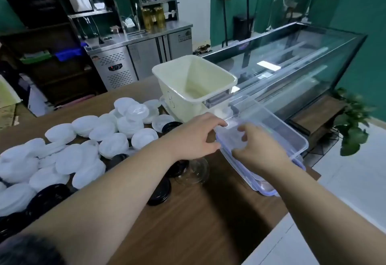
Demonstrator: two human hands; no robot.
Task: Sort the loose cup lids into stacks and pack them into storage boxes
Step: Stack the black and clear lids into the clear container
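Where both hands meet at the near-left corner of the clear storage box, the detail is blurred: a translucent lid shows faintly between them, and whether either hand actually grips it cannot be told. Left hand: fingers curled, tips at the box rim, thumb below the rim on the outside. Right hand: fingers bent and reaching down inside the box, palm hiding what lies under it. Box walls are transparent, so contents are hard to read; the far half looks bare. It sits on a blue-edged lid whose near corner overhangs the table's right edge.

Cream bin stands just behind the clear box, touching or nearly so; its interior shows only bare walls, bottom not fully visible. A handle or clip part on its near side is indistinct.

Loose white lids lie heaped over the left half of the table, running out of view at the left. Black lids are partly covered by the left forearm; clear domed lids lie just beside them.

Bare wood is open in the near centre. Glass display case borders the right, close behind the boxes.
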